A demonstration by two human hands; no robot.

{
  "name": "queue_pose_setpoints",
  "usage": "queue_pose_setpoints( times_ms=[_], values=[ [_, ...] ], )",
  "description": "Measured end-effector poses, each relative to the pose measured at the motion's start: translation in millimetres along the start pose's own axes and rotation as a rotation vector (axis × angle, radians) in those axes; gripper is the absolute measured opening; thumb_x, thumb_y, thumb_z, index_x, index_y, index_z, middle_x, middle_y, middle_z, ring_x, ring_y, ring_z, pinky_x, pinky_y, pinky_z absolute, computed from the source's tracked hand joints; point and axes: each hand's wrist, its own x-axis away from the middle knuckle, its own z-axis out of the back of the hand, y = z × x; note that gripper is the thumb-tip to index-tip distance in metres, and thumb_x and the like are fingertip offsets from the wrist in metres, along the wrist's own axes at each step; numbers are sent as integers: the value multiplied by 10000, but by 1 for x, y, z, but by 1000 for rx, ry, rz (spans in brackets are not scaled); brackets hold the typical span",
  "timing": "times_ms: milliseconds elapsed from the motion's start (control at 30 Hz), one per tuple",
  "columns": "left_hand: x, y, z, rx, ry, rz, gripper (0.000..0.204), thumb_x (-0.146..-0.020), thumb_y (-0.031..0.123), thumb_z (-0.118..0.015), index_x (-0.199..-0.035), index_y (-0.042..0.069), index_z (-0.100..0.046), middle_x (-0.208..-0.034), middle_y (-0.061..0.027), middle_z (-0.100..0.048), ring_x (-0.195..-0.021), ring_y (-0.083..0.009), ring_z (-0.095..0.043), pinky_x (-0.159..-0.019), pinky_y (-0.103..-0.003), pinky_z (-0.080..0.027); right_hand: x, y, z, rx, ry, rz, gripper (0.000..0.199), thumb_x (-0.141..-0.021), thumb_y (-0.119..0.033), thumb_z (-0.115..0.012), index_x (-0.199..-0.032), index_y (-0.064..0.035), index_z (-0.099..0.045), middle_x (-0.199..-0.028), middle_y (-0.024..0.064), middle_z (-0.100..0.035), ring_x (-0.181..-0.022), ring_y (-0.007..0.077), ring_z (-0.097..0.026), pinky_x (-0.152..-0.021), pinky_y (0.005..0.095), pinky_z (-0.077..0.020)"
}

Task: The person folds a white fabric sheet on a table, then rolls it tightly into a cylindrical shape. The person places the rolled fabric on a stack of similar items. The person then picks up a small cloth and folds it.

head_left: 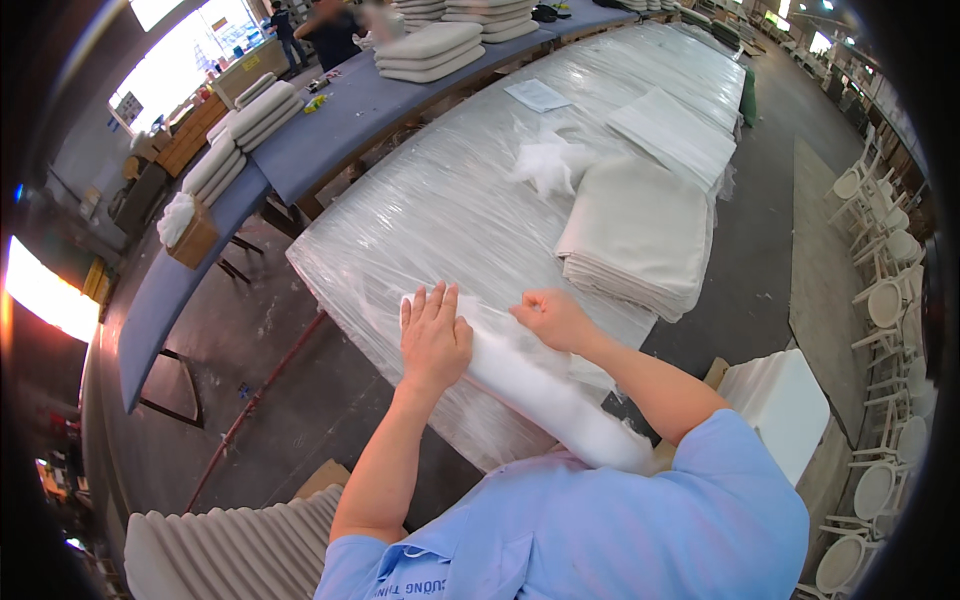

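My left hand (pixel 434 335) lies flat, fingers together, pressing down on the near end of a white sheet of fibre padding (pixel 540 385) that runs from the table edge back toward my chest. My right hand (pixel 550 317) is closed, pinching the padding's upper edge just right of the left hand. Both rest on a long table wrapped in clear plastic film (pixel 440 210).
A stack of folded cream fabric covers (pixel 640 235) sits right of centre, with a loose tuft of white fibre (pixel 548 162) and a second stack (pixel 675 135) beyond. A blue-topped bench (pixel 330 130) carries cushions. White foam blocks (pixel 780 400) and white chairs (pixel 885 300) stand to the right. A person stands far back.
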Motion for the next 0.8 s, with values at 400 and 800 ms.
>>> queue_pose_setpoints(
  times_ms=[400, 800],
  values=[
    [4, 0, 2, -23, -42, -8, 574, -985, 257, -453, -1497, 6, -522, -1574, -221, -473, -1508, -448, -336, -1276, -543, -167, 71, 58, 11, -89, 208, 105, 242, -899, -220, -664, -798, -16, -583, -748, 201, -639, -698, 367, -613, -649, 448, -477],
    [-3, 8, 4, -18, -29, -16, 563, -983, 244, -442, -1491, 15, -528, -1549, -230, -496, -1485, -464, -364, -1264, -565, -183, 1, 0, -24, -97, 119, 290, 232, -873, -242, -694, -861, -27, -607, -754, 202, -650, -709, 383, -646, -639, 474, -471]
  ],
)
